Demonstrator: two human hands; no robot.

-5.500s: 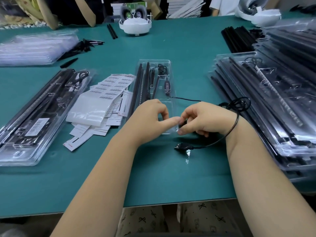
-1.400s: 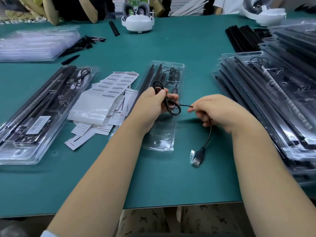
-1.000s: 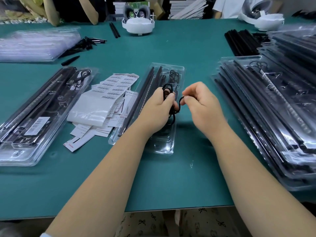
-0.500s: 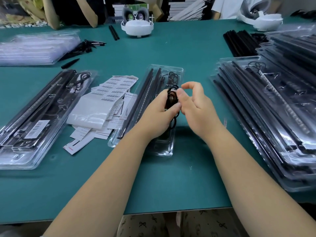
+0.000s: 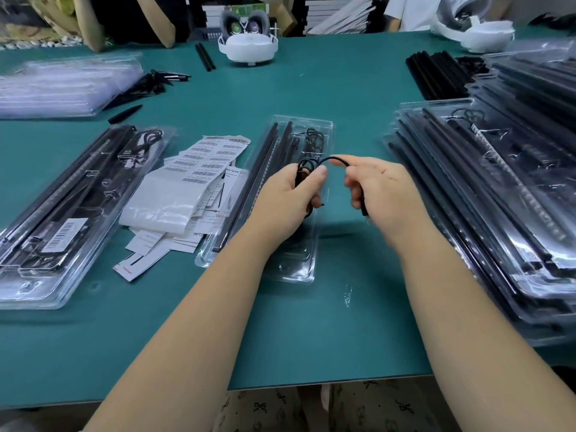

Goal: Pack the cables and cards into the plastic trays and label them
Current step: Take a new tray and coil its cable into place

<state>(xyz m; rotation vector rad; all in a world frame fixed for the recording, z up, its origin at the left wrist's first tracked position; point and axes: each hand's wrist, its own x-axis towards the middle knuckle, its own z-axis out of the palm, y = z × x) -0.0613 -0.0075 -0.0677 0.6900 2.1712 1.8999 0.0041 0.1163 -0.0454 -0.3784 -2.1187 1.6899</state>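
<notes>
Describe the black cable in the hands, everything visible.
The black cable is thin, round and rubbery-looking. Most of it is wound into a small coil gripped in the left hand; a short span arcs across to the right hand, which pinches it, the dark plug end poking out below the fingers. It is held just above the open plastic tray.

Two hands in view: left hand [image 5: 288,198] and right hand [image 5: 381,188], sharing one black cable [image 5: 335,158]. One open tray [image 5: 311,269] at centre. One closed, labelled tray [image 5: 46,275] at left. One stack of filled trays [image 5: 498,213] at right; count within it cannot be told. One stack of empty trays [image 5: 62,85] at upper left. One heap of barcode labels [image 5: 187,188]. Two white headsets: top centre [image 5: 247,46], top right [image 5: 480,32].
</notes>
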